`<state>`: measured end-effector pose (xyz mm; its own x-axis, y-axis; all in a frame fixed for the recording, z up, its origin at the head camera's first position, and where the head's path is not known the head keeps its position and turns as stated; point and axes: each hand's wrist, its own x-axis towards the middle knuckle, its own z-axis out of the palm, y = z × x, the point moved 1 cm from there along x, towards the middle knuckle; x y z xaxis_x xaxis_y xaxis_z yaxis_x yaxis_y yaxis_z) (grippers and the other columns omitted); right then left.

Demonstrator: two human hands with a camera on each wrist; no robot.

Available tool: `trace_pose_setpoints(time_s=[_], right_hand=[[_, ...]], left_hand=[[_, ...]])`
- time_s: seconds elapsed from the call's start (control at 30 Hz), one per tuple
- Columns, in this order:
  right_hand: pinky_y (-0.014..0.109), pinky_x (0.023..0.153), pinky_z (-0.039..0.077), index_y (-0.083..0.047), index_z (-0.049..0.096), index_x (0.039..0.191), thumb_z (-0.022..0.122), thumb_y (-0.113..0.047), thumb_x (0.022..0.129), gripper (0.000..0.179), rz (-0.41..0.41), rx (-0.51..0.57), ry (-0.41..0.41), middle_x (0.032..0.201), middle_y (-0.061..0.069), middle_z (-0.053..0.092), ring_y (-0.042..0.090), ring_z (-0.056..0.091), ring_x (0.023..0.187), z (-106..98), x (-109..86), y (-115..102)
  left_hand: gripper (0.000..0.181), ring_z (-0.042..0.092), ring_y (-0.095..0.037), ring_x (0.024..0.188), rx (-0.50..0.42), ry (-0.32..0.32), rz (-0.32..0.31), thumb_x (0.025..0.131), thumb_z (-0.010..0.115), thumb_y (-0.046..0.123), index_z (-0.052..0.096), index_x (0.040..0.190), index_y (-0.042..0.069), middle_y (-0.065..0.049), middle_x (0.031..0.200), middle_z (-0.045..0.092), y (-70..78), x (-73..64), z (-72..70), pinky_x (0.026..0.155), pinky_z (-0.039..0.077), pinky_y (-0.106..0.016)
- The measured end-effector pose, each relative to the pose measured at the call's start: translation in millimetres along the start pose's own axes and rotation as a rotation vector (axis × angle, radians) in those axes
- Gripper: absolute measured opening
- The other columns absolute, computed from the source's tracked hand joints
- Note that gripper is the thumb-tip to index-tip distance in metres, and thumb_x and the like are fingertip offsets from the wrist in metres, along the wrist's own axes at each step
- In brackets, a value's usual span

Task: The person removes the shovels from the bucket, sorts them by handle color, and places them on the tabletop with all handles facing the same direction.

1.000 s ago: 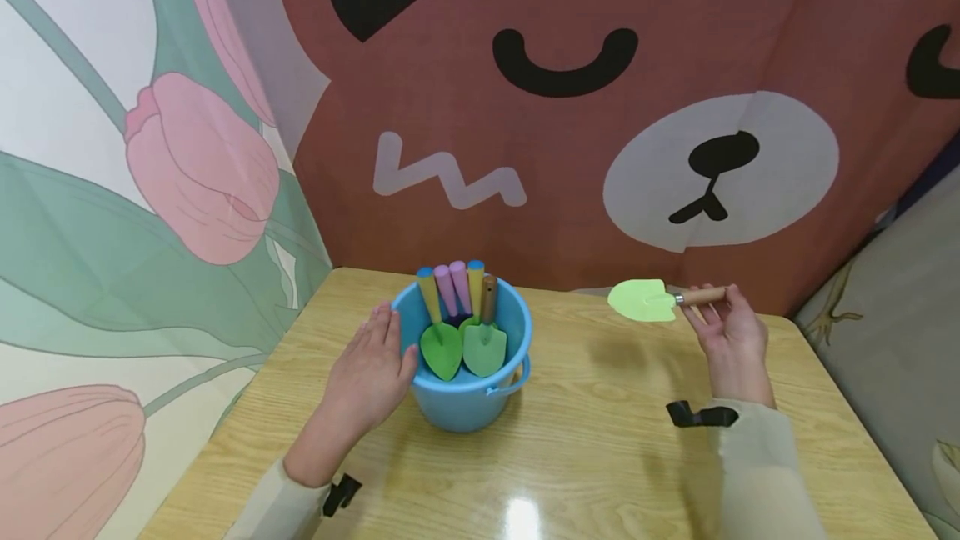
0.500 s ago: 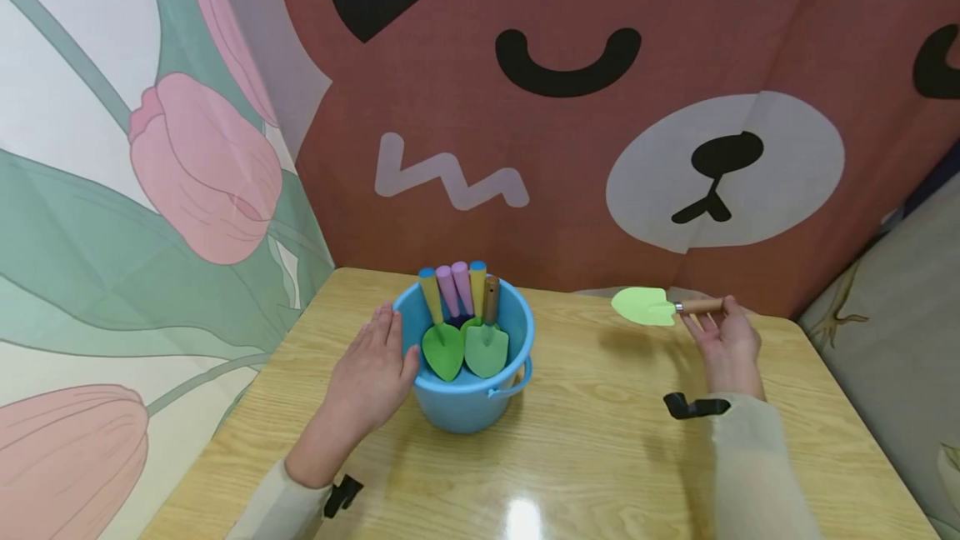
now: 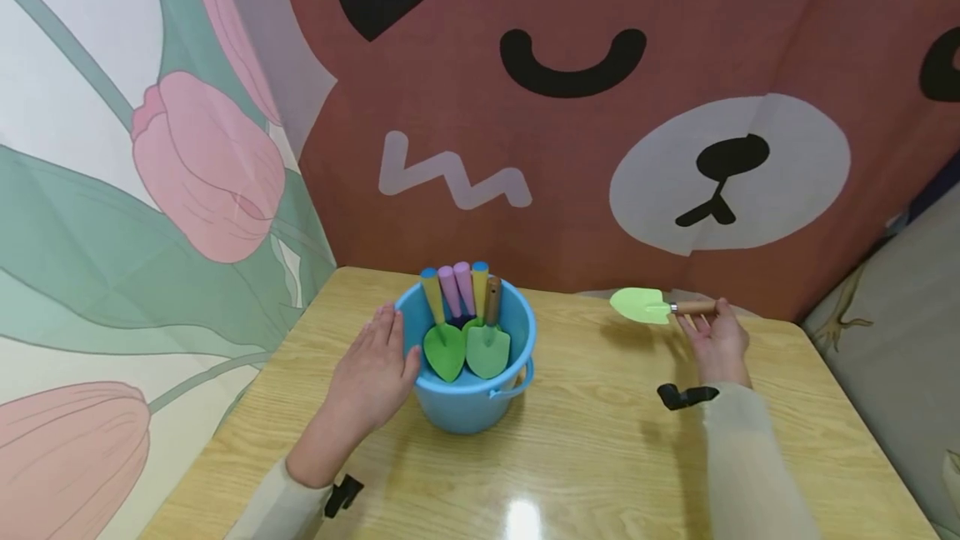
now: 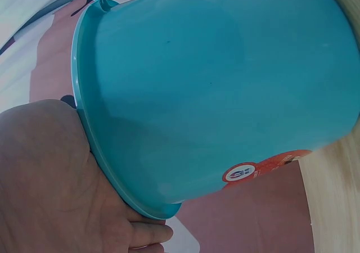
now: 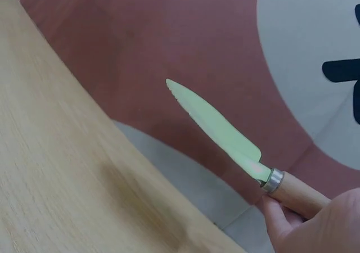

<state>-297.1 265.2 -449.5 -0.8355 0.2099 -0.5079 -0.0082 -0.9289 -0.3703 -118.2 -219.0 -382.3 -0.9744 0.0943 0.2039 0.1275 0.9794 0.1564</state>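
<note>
A light blue bucket (image 3: 461,408) stands upright on the table, holding several small garden tools. Inside it are a green pointed trowel (image 3: 445,352) with a yellow handle and a paler green trowel (image 3: 487,352) with a brown handle. My left hand (image 3: 371,377) rests against the bucket's left rim, fingers straight; the left wrist view shows the palm (image 4: 50,180) at the rim. Over the table's right side, my right hand (image 3: 722,348) holds a lime-green trowel (image 3: 639,305) by its wooden handle (image 5: 301,194). Its blade points left, above its shadow on the wood.
Purple handles (image 3: 455,286) and another yellow handle with a blue cap (image 3: 479,286) rise at the back of the bucket. The wooden table (image 3: 585,457) ends against a hanging cloth (image 3: 570,215) with a bear print. A tulip-print cloth (image 3: 202,165) hangs at the left.
My right hand has shifted slightly left and back with the lime-green trowel, which first dipped a little. My left hand stays at the bucket's rim.
</note>
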Motion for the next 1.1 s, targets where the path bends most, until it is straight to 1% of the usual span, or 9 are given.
trace_pose_setpoints(time_s=[0.07,0.17,0.27,0.37,0.5,0.63,0.87,0.93,1.1], right_hand=[[0.044,0.116,0.033,-0.027,0.059,0.127,0.060,-0.022,0.102,0.026,-0.006,-0.009,0.005,0.124,-0.006,0.049,0.014,0.049,0.133,1.5,4.2,1.7],[0.042,0.117,0.033,-0.030,0.055,0.138,0.058,-0.024,0.102,0.036,-0.006,-0.016,0.014,0.130,-0.008,0.047,0.014,0.047,0.136,2.1,10.1,3.5],[0.040,0.119,0.030,-0.034,0.046,0.148,0.055,-0.025,0.104,0.047,0.010,-0.015,0.001,0.141,-0.011,0.041,0.013,0.042,0.140,0.0,17.6,5.0],[0.039,0.120,0.028,-0.034,0.039,0.153,0.051,-0.024,0.106,0.050,0.022,-0.024,0.000,0.148,-0.010,0.036,0.013,0.039,0.143,-1.8,25.5,7.7],[0.039,0.120,0.028,-0.032,0.035,0.156,0.047,-0.021,0.107,0.051,0.019,-0.053,0.006,0.150,-0.007,0.035,0.013,0.038,0.142,-1.0,32.8,11.9],[0.038,0.119,0.029,-0.032,0.033,0.157,0.046,-0.022,0.108,0.052,0.003,-0.092,0.016,0.152,-0.008,0.033,0.012,0.037,0.141,2.0,35.6,14.1],[0.038,0.118,0.030,-0.034,0.035,0.155,0.044,-0.023,0.108,0.049,0.000,-0.125,0.013,0.151,-0.009,0.032,0.013,0.037,0.142,5.3,39.3,17.2],[0.039,0.119,0.030,-0.034,0.034,0.156,0.043,-0.023,0.108,0.050,-0.012,-0.149,0.014,0.151,-0.008,0.031,0.014,0.036,0.142,5.0,40.4,18.3],[0.040,0.118,0.031,-0.033,0.031,0.158,0.041,-0.025,0.109,0.051,-0.030,-0.206,0.012,0.152,-0.003,0.031,0.017,0.039,0.141,2.8,45.3,20.7]], left_hand=[[0.069,0.022,-0.041,0.152,0.003,-0.003,0.000,0.107,0.036,0.040,0.031,0.153,-0.011,-0.028,0.163,0.025,-0.2,-0.1,-0.6,0.123,0.025,-0.052],[0.069,0.022,-0.041,0.152,0.008,-0.004,0.003,0.107,0.036,0.040,0.031,0.153,-0.011,-0.028,0.163,0.024,-0.6,0.4,-0.6,0.123,0.025,-0.052],[0.069,0.023,-0.041,0.152,0.012,-0.002,0.006,0.107,0.036,0.040,0.031,0.153,-0.011,-0.028,0.163,0.025,-0.4,1.5,-0.6,0.123,0.025,-0.052],[0.069,0.023,-0.041,0.152,0.009,0.001,0.007,0.107,0.037,0.040,0.032,0.153,-0.011,-0.028,0.162,0.025,-0.1,2.4,-0.6,0.122,0.026,-0.053],[0.069,0.023,-0.041,0.152,0.012,-0.008,0.001,0.107,0.038,0.041,0.031,0.153,-0.011,-0.028,0.163,0.024,0.1,1.9,-0.5,0.123,0.025,-0.053],[0.070,0.022,-0.041,0.152,0.015,-0.012,-0.004,0.107,0.037,0.041,0.031,0.153,-0.010,-0.028,0.163,0.024,-0.1,0.6,0.1,0.123,0.025,-0.052],[0.068,0.025,-0.040,0.151,0.015,0.023,0.006,0.107,0.042,0.038,0.034,0.152,-0.011,-0.028,0.161,0.027,-1.5,0.8,1.1,0.122,0.027,-0.052],[0.067,0.026,-0.040,0.151,0.012,0.028,0.008,0.106,0.044,0.037,0.035,0.151,-0.011,-0.028,0.161,0.028,-1.4,0.8,1.0,0.122,0.027,-0.052],[0.068,0.025,-0.040,0.152,0.013,0.012,0.009,0.107,0.042,0.039,0.033,0.152,-0.011,-0.028,0.162,0.026,-0.6,0.9,0.3,0.123,0.026,-0.051]])
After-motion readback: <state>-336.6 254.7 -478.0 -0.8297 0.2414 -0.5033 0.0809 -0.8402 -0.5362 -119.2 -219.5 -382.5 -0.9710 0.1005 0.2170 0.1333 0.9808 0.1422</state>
